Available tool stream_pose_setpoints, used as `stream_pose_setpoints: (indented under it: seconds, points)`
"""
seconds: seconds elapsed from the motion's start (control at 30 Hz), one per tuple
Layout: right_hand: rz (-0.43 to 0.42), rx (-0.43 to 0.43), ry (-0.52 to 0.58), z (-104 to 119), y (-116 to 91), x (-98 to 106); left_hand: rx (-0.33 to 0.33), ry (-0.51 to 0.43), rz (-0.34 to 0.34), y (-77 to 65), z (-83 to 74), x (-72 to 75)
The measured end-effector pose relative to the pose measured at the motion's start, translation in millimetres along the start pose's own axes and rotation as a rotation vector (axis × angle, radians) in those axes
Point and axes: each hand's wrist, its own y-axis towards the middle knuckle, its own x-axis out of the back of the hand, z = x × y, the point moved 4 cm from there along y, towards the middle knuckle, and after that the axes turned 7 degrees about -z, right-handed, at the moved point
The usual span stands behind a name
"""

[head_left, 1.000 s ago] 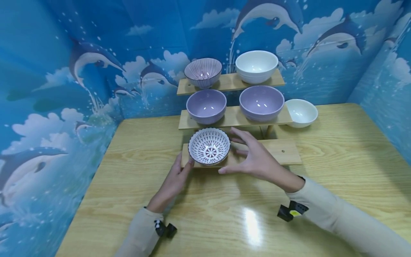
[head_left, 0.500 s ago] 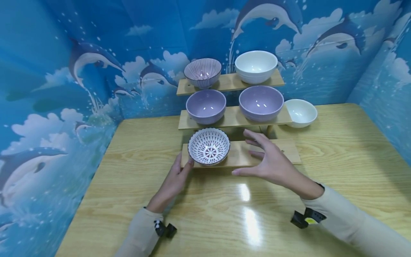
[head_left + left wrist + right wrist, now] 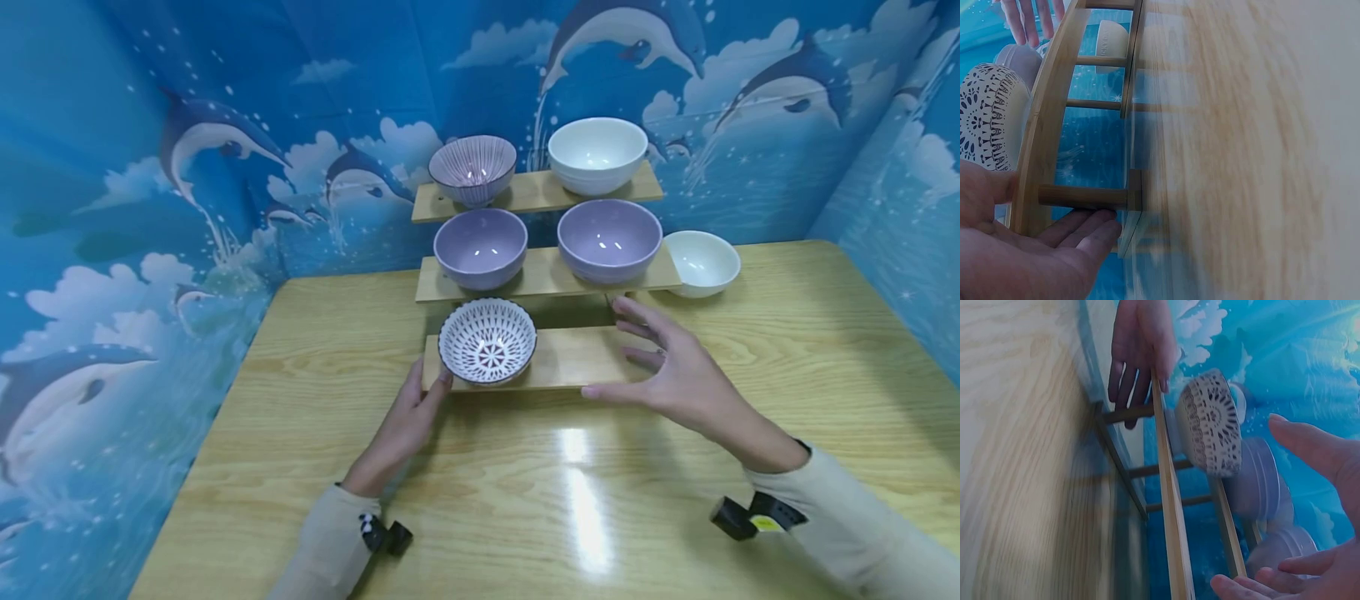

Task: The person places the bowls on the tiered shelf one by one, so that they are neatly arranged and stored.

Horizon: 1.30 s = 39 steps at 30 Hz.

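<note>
A patterned bowl (image 3: 489,340), white with dark marks and a scalloped dark rim, sits upright on the left end of the lowest board of a three-tier wooden display rack (image 3: 573,360). My left hand (image 3: 405,421) holds that board's left end. In the left wrist view its thumb lies by the board's upper side, while the fingers (image 3: 1088,234) reach underneath beside a round peg. My right hand (image 3: 678,379) is over the right part of the same board, thumb and fingers spread apart with nothing between them. In the right wrist view the patterned bowl stands well away from this hand.
Two purple bowls (image 3: 482,248) stand on the middle tier. On the top tier are a purple-striped bowl (image 3: 472,169) and a large white bowl (image 3: 598,156). A smaller white bowl (image 3: 703,263) rests on the table behind the rack's right side. Dolphin-print sheets (image 3: 360,92) enclose the table.
My right hand has moved away from the patterned bowl, rightward along the lowest board, fingers still spread. My left hand and all bowls have stayed in place.
</note>
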Motion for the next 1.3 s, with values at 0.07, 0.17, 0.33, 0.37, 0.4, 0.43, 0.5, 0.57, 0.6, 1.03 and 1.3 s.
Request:
stream_pose_setpoints:
  seconds: [0.07,0.17,0.33,0.37,0.4,0.43,0.5,0.57,0.6,1.03,1.3]
  points:
    - [-0.012,-0.017,-0.007,-2.3,-0.8,5.4,0.0,0.001,-0.001,0.2,0.0,0.1]
    - [-0.029,-0.056,-0.028,-5.9,-2.6,14.3,0.001,0.007,-0.004,0.3,-0.2,0.2]
    - [-0.053,-0.089,-0.039,-12.8,-5.4,29.8,0.005,0.016,-0.002,0.7,-0.3,-0.1]
    - [-0.057,-0.093,-0.038,-14.6,-5.6,32.7,0.007,0.018,-0.003,0.8,-0.3,-0.1]
    - [-0.06,-0.101,-0.042,-16.4,-5.9,35.8,0.007,0.02,-0.005,0.9,-0.4,0.0]
    - [-0.065,-0.107,-0.047,-18.2,-6.1,38.7,0.01,0.022,-0.006,1.0,-0.6,0.1]
    - [-0.079,-0.115,-0.061,-22.1,-5.7,44.5,0.011,0.027,-0.009,1.3,-0.9,0.2]
    - [-0.099,-0.12,-0.079,-25.9,-5.0,49.9,0.01,0.032,-0.012,1.3,-1.0,0.3]
    - [-0.108,-0.124,-0.089,-27.7,-4.6,52.6,0.009,0.033,-0.012,1.2,-1.0,0.4]
    - [-0.182,-0.214,-0.141,-55.7,7.0,80.1,0.02,0.045,-0.013,2.2,1.0,0.2]
    - [-0.24,-0.261,-0.151,-69.1,15.7,92.3,0.023,0.034,-0.01,1.7,0.9,0.5]
